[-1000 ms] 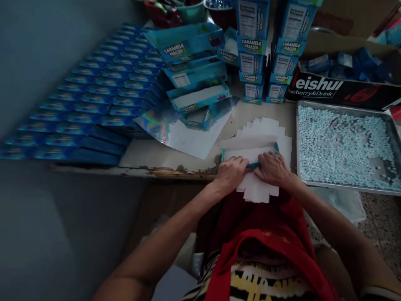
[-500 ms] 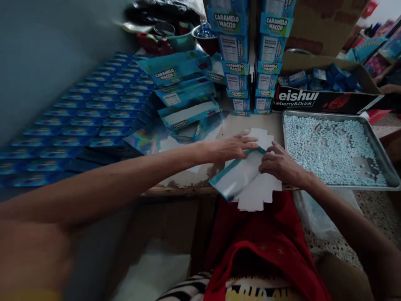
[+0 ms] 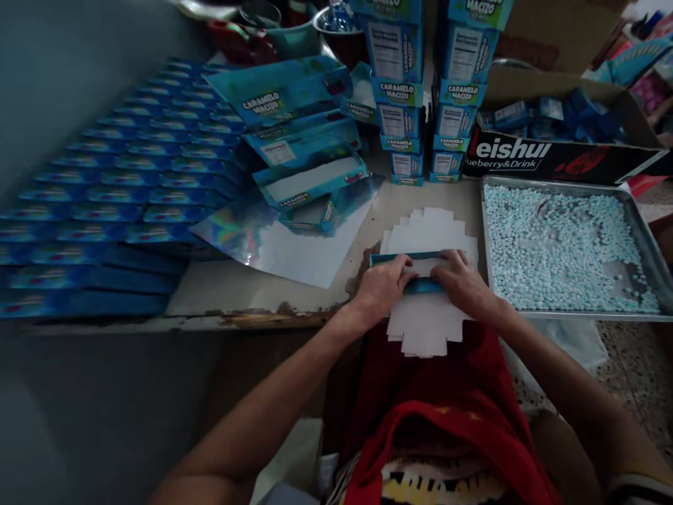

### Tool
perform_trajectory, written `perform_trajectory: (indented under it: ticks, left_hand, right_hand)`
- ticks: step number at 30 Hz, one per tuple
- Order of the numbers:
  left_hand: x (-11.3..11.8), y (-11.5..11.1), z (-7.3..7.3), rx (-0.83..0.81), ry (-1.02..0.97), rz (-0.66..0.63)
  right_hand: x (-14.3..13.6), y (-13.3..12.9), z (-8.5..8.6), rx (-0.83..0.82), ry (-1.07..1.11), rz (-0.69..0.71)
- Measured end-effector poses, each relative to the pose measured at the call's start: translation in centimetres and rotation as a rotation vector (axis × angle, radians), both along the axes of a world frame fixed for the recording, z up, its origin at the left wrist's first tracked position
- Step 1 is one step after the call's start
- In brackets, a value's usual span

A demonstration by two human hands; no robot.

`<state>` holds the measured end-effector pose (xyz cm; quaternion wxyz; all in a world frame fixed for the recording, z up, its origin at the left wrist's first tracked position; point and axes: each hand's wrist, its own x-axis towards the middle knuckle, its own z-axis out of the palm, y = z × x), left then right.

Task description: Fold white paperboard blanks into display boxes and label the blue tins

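A narrow blue cardboard piece (image 3: pixel 420 286), white on its inner face, lies across a stack of flat white die-cut sheets (image 3: pixel 425 324) at the table's front edge. My left hand (image 3: pixel 379 286) pinches it left of its middle, thumb and fingers curled over the raised edge. On its right part, my right hand (image 3: pixel 463 280) grips the same piece with bent fingers. Both hands are close together, with a strip of the white inside showing between them. The undersides of the fingers are hidden.
Blue boxes (image 3: pixel 173 165) stand in rows at the left, beside open blue trays (image 3: pixel 315 179) and a shiny sheet (image 3: pixel 310 259). Two box stacks (image 3: pixel 399 91) rise behind. At the right are a metal tray of pale candies (image 3: pixel 562 245) and a black carton (image 3: pixel 562 165).
My left hand has come back towards me, to the piece's left side. The blue piece has turned from slanted to level, and its long edges now stand up.
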<state>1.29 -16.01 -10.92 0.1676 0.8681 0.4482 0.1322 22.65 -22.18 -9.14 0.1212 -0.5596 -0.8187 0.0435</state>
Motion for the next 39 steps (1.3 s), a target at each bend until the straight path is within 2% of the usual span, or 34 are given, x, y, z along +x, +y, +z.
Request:
perform_trajectory:
  ticks: [3, 6, 9, 12, 16, 22, 25, 27, 28, 30, 32, 34, 37, 39]
  left_hand:
    - [0.3, 0.3, 0.2, 0.107, 0.067, 0.022]
    - [-0.7, -1.8, 0.2, 0.211, 0.078, -0.006]
    - [-1.4, -4.3, -0.7, 0.272, 0.073, -0.058]
    - [-1.2, -5.5, -1.7, 0.28, 0.107, -0.052]
    - [-0.4, -4.6, -1.7, 0.175, 0.199, -0.02]
    - [0.1, -3.0, -0.9, 0.084, 0.233, -0.077]
    - [-0.4, -2.8, -0.4, 0.084, 0.217, -0.089]
    - [-1.7, -2.4, 0.2, 0.109, 0.218, -0.018]
    - [-2.6, -2.0, 0.5, 0.134, 0.218, 0.063]
    - [-4.7, -1.2, 1.1, 0.219, 0.19, 0.276]
    - [-6.5, -1.0, 1.4, 0.322, 0.108, 0.432]
    - [-7.4, -2.1, 1.1, 0.373, 0.018, 0.466]
    - [-6.7, -5.6, -0.3, 0.226, -0.064, 0.443]
    - [-5.6, -8.0, -1.3, 0.098, -0.166, 0.506]
  right_hand:
    - [-1.1, -2.0, -1.1, 0.092, -0.124, -0.07]
    - [-2.0, -3.8, -2.0, 0.079, -0.162, -0.056]
    - [-2.3, -4.0, -2.4, 0.042, -0.184, -0.097]
    - [-2.4, -3.2, -2.1, 0.004, -0.225, -0.112]
    - [-2.8, -2.0, -1.4, -0.067, -0.229, -0.154]
    - [-3.5, -0.8, -1.8, -0.173, -0.224, -0.273]
    - [-2.9, -1.8, -0.9, -0.097, -0.135, -0.175]
    - [-2.0, -3.6, 0.2, 0.055, 0.002, -0.051]
    - [-1.5, -4.8, 0.8, 0.136, 0.09, -0.041]
    - [-0.5, -7.6, 1.5, 0.228, 0.267, -0.176]
    - [0.2, -10.5, 1.1, 0.134, 0.393, -0.405]
    - [0.2, -13.1, -0.2, -0.129, 0.496, -0.562]
    - [-0.7, -15.3, -2.8, -0.655, 0.873, -0.695]
    - [-1.9, -15.2, -4.0, -0.871, 1.219, -0.741]
